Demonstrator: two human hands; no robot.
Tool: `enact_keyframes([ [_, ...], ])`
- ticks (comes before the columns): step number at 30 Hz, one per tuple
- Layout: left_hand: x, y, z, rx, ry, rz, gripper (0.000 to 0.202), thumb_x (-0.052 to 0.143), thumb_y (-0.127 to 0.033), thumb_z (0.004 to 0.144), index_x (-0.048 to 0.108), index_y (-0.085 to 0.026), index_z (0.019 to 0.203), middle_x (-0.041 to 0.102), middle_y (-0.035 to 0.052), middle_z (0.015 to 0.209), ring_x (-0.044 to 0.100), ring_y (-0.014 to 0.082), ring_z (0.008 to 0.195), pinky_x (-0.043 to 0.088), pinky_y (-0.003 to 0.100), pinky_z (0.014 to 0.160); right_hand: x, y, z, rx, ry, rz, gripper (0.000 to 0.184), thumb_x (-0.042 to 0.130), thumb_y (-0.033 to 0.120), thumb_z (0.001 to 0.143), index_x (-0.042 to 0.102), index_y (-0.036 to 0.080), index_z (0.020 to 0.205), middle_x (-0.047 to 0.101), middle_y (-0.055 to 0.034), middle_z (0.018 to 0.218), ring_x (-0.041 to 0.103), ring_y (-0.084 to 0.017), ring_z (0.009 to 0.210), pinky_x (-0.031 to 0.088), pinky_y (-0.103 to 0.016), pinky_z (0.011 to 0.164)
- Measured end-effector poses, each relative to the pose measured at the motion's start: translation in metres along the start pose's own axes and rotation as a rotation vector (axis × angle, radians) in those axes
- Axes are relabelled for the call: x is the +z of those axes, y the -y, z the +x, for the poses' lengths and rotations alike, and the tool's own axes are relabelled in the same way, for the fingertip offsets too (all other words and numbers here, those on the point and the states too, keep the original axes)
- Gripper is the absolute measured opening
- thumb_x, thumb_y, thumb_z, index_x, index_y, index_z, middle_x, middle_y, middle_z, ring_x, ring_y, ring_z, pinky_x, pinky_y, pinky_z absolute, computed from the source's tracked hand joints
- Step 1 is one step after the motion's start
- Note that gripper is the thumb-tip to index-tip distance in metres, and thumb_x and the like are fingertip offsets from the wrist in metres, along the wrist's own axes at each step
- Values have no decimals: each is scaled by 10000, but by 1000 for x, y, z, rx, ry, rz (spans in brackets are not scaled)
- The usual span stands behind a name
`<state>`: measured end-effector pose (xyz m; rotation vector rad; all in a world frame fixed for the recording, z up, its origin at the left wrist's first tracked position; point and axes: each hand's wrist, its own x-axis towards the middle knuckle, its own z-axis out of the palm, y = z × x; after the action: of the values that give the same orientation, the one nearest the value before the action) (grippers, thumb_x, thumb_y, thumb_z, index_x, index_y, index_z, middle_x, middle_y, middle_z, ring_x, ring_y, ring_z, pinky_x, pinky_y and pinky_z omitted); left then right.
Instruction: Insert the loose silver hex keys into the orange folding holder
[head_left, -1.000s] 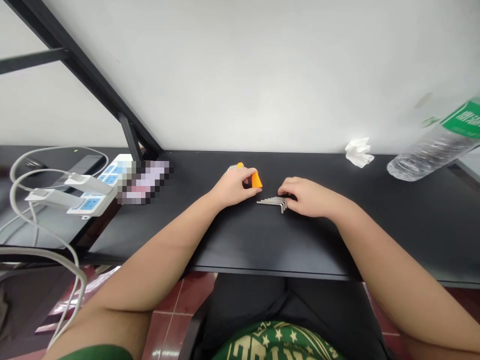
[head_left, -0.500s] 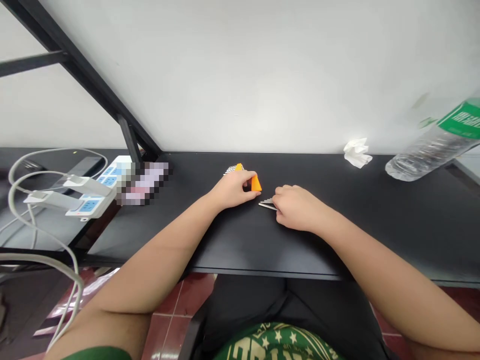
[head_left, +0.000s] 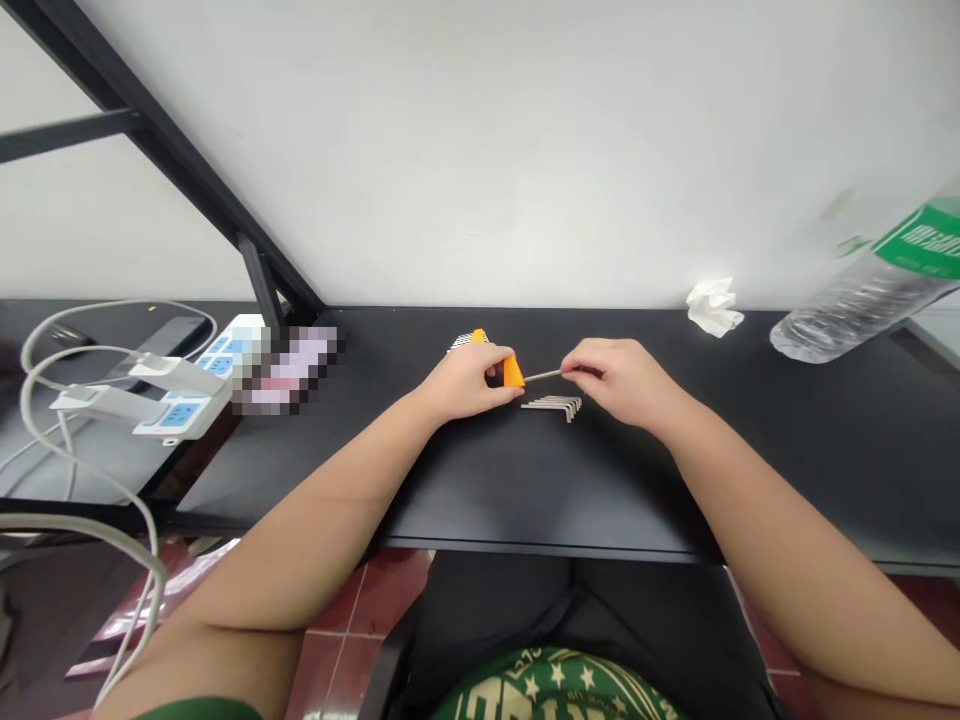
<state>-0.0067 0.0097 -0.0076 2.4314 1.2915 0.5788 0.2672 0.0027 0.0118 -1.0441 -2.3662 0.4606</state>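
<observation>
My left hand [head_left: 476,383] grips an orange holder [head_left: 513,372] between thumb and fingers, low over the black table. One hex key [head_left: 543,376] is pinched by its right end in my right hand [head_left: 619,375], and its left tip meets the holder's right edge; whether it sits inside a hole I cannot tell. Just below that key, several silver L-shaped hex keys [head_left: 555,404] lie side by side on the table, their bent ends to the right. Behind my left fingers a black-and-white striped thing with an orange part [head_left: 471,338] shows, mostly hidden.
A crumpled white tissue [head_left: 714,306] lies by the wall. At the far right a clear bottle with a green label [head_left: 862,300] leans or lies. To the left are a pixelated object [head_left: 289,370], a white power strip [head_left: 214,370] with cables, and a black metal frame [head_left: 259,280].
My right hand has lifted one hex key off the group on the table, moving up and right, and brought its tip to the orange holder. My left hand has barely moved.
</observation>
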Motion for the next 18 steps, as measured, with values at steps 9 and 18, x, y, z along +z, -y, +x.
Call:
enact_keyframes([
  [9,0,-7,-2,58,-23,67,314,755,-497,828,681,-219,953,687,13,853,625,194,791,450,321,726,4,11,0,226,93,280,132,618,263,914,741,228,880,722,-29,782,628,-180,663,473,-316,653],
  [18,5,-23,-3,117,-70,217,195,673,-371,857,647,-205,956,663,22,826,618,202,776,417,319,686,29,18,6,437,159,532,148,648,345,917,558,227,910,662,-1,776,615,-153,634,494,-289,601],
])
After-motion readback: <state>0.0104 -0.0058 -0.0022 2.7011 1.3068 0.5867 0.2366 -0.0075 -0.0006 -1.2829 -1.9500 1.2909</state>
